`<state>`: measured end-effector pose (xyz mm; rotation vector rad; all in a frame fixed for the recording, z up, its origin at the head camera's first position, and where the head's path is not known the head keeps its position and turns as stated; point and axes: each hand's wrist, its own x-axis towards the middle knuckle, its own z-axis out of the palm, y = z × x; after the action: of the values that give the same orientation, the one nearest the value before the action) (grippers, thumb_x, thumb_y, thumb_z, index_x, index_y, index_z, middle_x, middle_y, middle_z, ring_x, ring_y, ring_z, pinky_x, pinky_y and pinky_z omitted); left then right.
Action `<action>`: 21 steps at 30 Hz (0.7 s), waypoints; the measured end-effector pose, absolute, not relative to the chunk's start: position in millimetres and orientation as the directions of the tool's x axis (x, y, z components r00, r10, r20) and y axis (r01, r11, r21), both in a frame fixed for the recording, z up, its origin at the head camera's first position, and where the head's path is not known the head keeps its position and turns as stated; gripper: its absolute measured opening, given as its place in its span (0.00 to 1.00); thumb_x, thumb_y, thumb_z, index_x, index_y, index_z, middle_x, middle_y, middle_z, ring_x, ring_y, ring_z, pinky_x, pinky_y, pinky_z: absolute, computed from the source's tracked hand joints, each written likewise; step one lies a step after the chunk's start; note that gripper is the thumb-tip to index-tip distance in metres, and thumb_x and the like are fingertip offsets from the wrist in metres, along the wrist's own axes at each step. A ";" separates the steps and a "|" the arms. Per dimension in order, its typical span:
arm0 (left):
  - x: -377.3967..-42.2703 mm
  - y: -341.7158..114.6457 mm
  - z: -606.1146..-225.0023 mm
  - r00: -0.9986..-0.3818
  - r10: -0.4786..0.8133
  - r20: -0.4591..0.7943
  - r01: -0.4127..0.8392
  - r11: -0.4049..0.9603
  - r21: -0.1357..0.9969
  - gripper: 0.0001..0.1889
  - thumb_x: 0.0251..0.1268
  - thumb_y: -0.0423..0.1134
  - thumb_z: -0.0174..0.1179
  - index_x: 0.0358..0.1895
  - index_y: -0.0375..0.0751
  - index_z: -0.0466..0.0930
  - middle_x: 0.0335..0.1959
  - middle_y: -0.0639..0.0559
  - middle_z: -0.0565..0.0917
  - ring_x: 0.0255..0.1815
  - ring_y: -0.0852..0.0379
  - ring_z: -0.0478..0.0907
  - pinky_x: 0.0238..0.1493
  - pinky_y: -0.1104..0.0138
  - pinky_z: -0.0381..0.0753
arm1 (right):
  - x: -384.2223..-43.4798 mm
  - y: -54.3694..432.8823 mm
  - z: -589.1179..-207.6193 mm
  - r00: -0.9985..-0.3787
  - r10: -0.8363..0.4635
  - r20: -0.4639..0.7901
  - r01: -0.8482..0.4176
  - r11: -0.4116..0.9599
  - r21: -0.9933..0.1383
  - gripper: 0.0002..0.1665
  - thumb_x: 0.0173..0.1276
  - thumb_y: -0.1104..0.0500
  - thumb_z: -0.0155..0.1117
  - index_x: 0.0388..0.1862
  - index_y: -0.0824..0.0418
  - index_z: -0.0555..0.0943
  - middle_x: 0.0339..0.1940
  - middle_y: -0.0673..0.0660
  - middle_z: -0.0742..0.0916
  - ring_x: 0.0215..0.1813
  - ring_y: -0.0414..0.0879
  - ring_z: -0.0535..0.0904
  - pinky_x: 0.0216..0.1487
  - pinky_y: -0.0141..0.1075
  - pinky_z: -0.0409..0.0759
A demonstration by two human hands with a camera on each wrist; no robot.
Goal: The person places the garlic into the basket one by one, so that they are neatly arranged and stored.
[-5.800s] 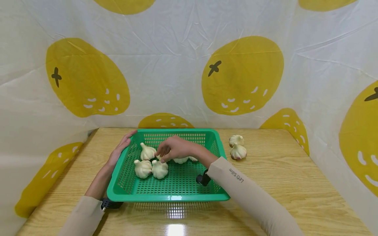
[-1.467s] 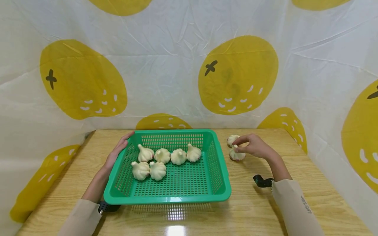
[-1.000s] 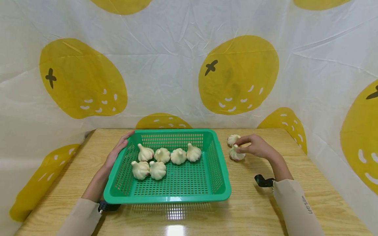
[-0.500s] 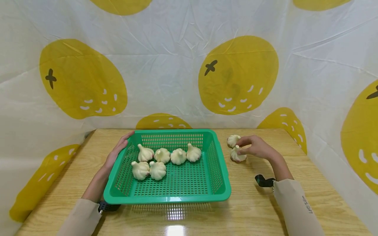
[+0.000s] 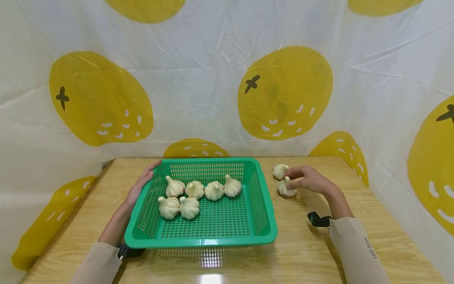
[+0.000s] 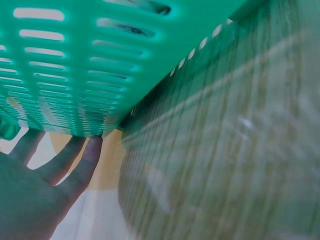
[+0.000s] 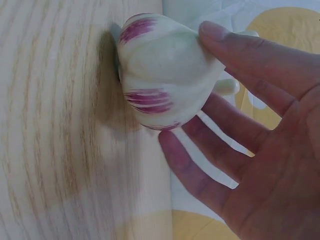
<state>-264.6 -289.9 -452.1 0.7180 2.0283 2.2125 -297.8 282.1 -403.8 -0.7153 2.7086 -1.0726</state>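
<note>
On the table right of the green basket [image 5: 202,243], my right hand [image 5: 311,180] holds a cream garlic bulb [image 5: 285,189] between thumb and fingers. In the right wrist view, purple streaks mark this garlic bulb [image 7: 170,65], and the thumb lies along its upper side. A second garlic bulb [image 5: 279,171] sits just behind it. My left hand [image 5: 139,185] lies along the basket's left side. Its straight fingers [image 6: 75,175] touch the slotted wall in the left wrist view. Several garlic bulbs stand in the basket, two in a front row [image 5: 189,208] and others in a back row [image 5: 214,191].
A wooden table [image 5: 308,252] carries everything. Behind it hangs a pale curtain [image 5: 198,94] with large yellow fruit prints. Black camera straps sit at both wrists, the right one [image 5: 319,219] hanging over the tabletop.
Earlier my right hand was inside the basket among the bulbs; it has since gone to the bulbs on the right. Lately it and the front bulb shifted slightly right. My left hand stayed put.
</note>
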 end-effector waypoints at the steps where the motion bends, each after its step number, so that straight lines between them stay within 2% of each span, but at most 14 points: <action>1: -264.5 -290.0 -452.5 -0.891 0.344 0.297 0.269 -0.130 0.954 0.28 0.89 0.45 0.26 0.84 0.40 0.43 0.75 0.58 0.60 0.72 0.68 0.64 0.68 0.77 0.68 | -297.8 282.3 -404.0 -0.872 -0.487 0.044 -0.384 0.627 -0.678 0.15 0.67 0.59 0.72 0.51 0.65 0.87 0.51 0.62 0.89 0.51 0.49 0.82 0.49 0.36 0.80; 5: -264.5 -290.0 -452.9 -0.894 0.339 0.294 0.269 -0.119 0.956 0.28 0.89 0.45 0.26 0.84 0.40 0.43 0.76 0.58 0.59 0.73 0.68 0.63 0.68 0.77 0.67 | -298.0 283.9 -405.3 -0.859 -0.511 0.034 -0.388 0.606 -0.694 0.15 0.68 0.60 0.72 0.51 0.64 0.87 0.50 0.61 0.89 0.49 0.46 0.82 0.49 0.33 0.80; 14: -265.2 -290.1 -453.3 -0.888 0.350 0.297 0.267 -0.134 0.954 0.29 0.89 0.45 0.26 0.84 0.37 0.40 0.75 0.59 0.60 0.72 0.69 0.64 0.68 0.77 0.68 | -296.1 286.8 -406.0 -0.829 -0.559 0.000 -0.369 0.547 -0.751 0.17 0.71 0.63 0.68 0.55 0.71 0.84 0.52 0.66 0.87 0.48 0.50 0.83 0.46 0.36 0.83; 21: -264.8 -290.3 -453.1 -0.890 0.348 0.296 0.268 -0.128 0.955 0.29 0.89 0.44 0.26 0.84 0.36 0.39 0.75 0.59 0.59 0.72 0.69 0.64 0.68 0.77 0.68 | -299.4 286.4 -408.8 -0.830 -0.558 -0.003 -0.356 0.534 -0.767 0.17 0.70 0.62 0.70 0.54 0.70 0.84 0.51 0.65 0.87 0.47 0.49 0.83 0.44 0.35 0.83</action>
<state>-264.8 -290.3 -453.1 0.7201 2.0357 2.2035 -299.4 286.4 -408.8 -0.7683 2.5267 -1.1786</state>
